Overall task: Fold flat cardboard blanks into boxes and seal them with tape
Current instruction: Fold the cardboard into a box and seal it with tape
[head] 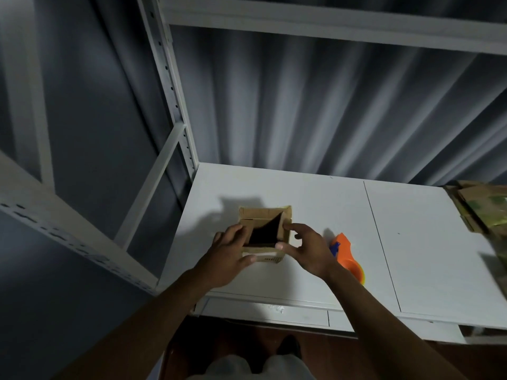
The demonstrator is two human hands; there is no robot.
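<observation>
A small brown cardboard box (pixel 264 218) stands on the white shelf board (pixel 315 204), its top open and dark inside. My left hand (pixel 229 253) grips its left side, thumb on the near flap and fingers over the left rim. My right hand (pixel 304 249) touches its right wall with forefinger and thumb, the fingers spread. An orange tape dispenser (pixel 347 255) with a blue part lies on the board just right of my right hand, partly hidden by the wrist.
A pile of flat cardboard blanks (pixel 477 207) lies at the board's far right edge. A white metal rack upright (pixel 175 105) rises behind the box to the left, another shelf (pixel 329 26) runs overhead, and a grey curtain hangs behind.
</observation>
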